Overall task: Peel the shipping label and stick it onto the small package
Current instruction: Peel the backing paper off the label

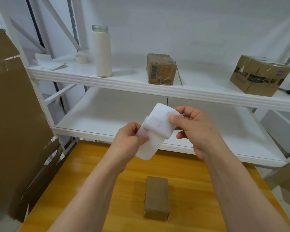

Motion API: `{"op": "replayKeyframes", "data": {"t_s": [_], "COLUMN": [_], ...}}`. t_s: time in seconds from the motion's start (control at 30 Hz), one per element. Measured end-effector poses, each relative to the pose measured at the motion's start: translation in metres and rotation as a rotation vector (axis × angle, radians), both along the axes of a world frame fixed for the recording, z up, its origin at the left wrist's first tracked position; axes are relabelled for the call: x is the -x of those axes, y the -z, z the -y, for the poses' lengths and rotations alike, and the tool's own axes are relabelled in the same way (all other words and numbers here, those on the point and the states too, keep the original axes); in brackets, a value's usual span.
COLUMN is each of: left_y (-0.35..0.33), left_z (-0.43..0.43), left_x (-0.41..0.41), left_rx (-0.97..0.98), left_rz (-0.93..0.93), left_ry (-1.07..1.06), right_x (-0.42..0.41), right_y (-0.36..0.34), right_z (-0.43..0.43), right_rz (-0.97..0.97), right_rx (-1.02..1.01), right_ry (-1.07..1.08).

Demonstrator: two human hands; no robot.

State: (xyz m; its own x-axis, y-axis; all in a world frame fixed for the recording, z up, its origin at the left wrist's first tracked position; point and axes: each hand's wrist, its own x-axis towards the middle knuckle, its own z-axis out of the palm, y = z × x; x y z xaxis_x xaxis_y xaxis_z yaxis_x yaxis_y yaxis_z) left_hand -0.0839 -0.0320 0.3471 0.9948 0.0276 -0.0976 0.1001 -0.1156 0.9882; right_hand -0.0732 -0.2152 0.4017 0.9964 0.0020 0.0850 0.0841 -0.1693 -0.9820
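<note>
A white shipping label [155, 126] on its backing sheet is held up in the air between both hands, above the far end of the table. My left hand [129, 141] pinches the lower left part of the sheet. My right hand [194, 129] pinches the upper right edge, where one layer curls away from the other. The small brown package [156, 197] lies flat on the yellow wooden table [199, 190], near me and below the hands, untouched.
A white metal shelf rack [124, 81] stands behind the table. On it are a white bottle [102, 51], two taped cardboard boxes [161, 68] [259, 75], a tape roll [80, 58] and loose papers [49, 61]. A large flattened cardboard sheet [15, 114] leans at the left.
</note>
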Motion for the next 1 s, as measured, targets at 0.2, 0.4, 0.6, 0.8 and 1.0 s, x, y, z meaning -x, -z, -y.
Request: {"op": "replayKeyframes", "data": {"t_s": [0.2,0.4,0.6,0.8,1.0], "left_y": [-0.003,-0.0044,-0.0077,-0.0045,-0.0033], "left_z": [0.0005,-0.0039,-0.0048,-0.0059,-0.0064], "left_x": [0.0012,0.0017,0.0024,0.0059,0.0072], "left_rx": [0.022,0.014,0.037,0.033,0.034], "left_rz": [0.016,0.008,0.03,0.061,0.049], "left_ry": [-0.005,-0.032,-0.026,-0.054,-0.056], "right_x": [0.0013,-0.0011,0.0006,0.0012,0.0002], "right_y": [0.001,-0.0039,-0.0035,-0.003,-0.0019], "right_z": [-0.0027,-0.0034,-0.0077,-0.0071,-0.0079], "right_rz": [-0.014,-0.001,0.005,0.005,-0.003], "right_rx": [0.009,-0.001,-0.002,0.0,-0.01], "right_ry": [-0.014,0.004,-0.028,-0.002,0.033]}}
